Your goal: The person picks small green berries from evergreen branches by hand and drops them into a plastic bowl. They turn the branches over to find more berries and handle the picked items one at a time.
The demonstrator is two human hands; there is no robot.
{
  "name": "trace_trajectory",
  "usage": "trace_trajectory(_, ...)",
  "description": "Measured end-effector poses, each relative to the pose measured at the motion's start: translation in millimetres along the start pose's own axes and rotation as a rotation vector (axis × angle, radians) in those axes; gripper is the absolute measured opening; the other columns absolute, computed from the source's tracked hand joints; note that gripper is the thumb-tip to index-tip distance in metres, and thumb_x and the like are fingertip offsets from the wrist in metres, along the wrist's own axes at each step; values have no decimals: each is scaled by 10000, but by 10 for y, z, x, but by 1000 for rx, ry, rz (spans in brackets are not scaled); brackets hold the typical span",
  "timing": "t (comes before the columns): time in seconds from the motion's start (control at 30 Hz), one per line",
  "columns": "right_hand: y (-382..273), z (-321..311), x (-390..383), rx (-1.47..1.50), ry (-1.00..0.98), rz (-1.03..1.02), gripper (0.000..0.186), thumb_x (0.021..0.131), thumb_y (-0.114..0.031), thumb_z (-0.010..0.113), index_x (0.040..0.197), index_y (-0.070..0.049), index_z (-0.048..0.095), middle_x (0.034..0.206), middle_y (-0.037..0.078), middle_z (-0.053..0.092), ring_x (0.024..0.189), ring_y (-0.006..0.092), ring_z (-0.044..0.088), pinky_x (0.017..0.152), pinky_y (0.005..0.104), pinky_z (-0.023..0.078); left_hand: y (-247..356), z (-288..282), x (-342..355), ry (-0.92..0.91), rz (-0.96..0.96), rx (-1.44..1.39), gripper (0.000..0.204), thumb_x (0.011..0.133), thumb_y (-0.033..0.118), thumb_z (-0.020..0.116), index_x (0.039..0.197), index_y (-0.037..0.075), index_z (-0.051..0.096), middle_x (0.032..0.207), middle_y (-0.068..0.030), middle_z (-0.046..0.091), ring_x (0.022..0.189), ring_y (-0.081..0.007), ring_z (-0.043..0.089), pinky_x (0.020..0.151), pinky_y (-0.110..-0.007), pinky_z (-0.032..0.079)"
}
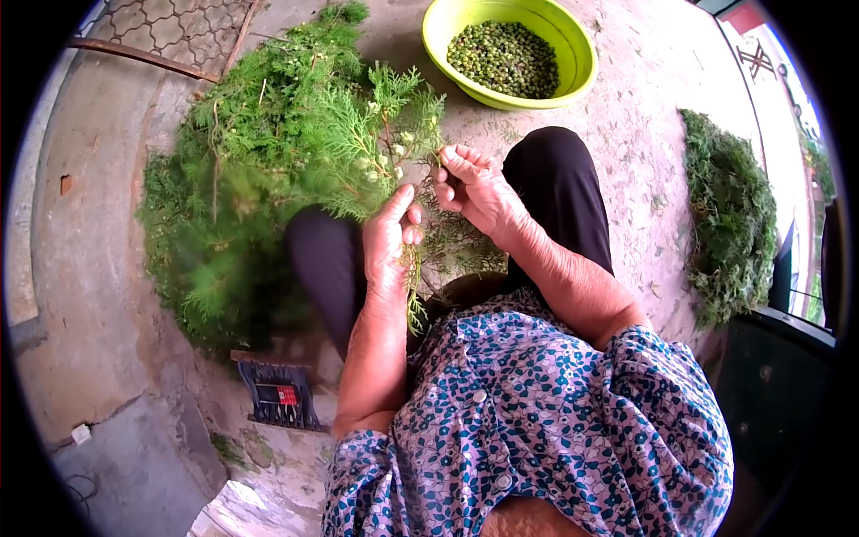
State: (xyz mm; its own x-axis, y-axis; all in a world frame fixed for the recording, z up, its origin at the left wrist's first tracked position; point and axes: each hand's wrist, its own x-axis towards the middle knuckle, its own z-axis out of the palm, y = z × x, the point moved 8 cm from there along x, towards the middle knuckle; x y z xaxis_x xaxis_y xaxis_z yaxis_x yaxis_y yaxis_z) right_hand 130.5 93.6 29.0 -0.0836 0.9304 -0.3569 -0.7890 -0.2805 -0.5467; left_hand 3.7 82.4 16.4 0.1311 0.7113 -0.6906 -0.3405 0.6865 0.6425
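Between my knees I hold up a green conifer sprig [383,148] with feathery leaves and several pale green cones [404,139]. My left hand [391,234] is closed round its lower stem, and a leafy end hangs below the fist. Just to the right, my right hand [472,183] pinches with thumb and forefinger at the sprig's right edge. Whatever lies between those fingertips is too small to make out. Beyond the hands stands a yellow-green plastic basin [586,67], holding a heap of small green and brown cones [504,59].
A big pile of cut conifer branches [242,170] lies on the left, against my left knee. Another heap of greenery [729,215] is at the far right by the doorway. A small dark plastic stool or rack [277,394] sits at lower left. Leaf scraps litter the concrete floor [644,116].
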Motion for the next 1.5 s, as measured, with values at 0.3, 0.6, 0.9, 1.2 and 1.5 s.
trace_trajectory(0.3, -114, 191, -137, -608, -45, -177, 133, 865, -154, 568, 918, -36, 596, 653, -6, 544, 503, 57, 465, 442, 189, 371, 146, 58, 11, -70, 236, -155, 259, 872, 301, 552, 950, 54, 548, 669, -23, 513, 472, -72, 408, 408, -192, 311)
trace_trajectory(0.6, -99, 185, -153, -793, 2, -251, 101, 866, -132, 561, 904, -46, 601, 623, -17, 528, 494, 53, 445, 454, 192, 375, 189, -21, 23, -16, 297, -26, 243, 764, 30, 631, 997, 48, 564, 788, 9, 561, 513, -42, 414, 422, -170, 319)
trace_trajectory(0.9, -73, 228, -79, -121, 9, -55, 110, 851, -138, 576, 879, -33, 565, 637, 19, 551, 516, 94, 494, 484, 217, 398, 152, 31, 6, -98, 246, -34, 174, 849, 114, 542, 1007, 40, 553, 759, -26, 561, 441, -72, 381, 394, -210, 322)
trace_trajectory(1.2, -157, 223, 8, -917, 53, -266, 203, 824, -167, 621, 930, 6, 627, 625, -13, 532, 533, 47, 449, 469, 199, 367, 180, 150, -162, -45, 287, 233, 239, 869, 257, 544, 906, 27, 599, 661, -33, 570, 417, -55, 382, 380, -199, 278)
trace_trajectory(1.5, 63, 23, 64, -219, 16, -18, 155, 855, -188, 586, 770, -59, 573, 592, -24, 481, 458, 61, 403, 390, 198, 276, 15, 86, -79, -72, 18, -30, 264, 873, 272, 543, 1027, 57, 554, 613, -21, 497, 389, -59, 347, 370, -198, 279)
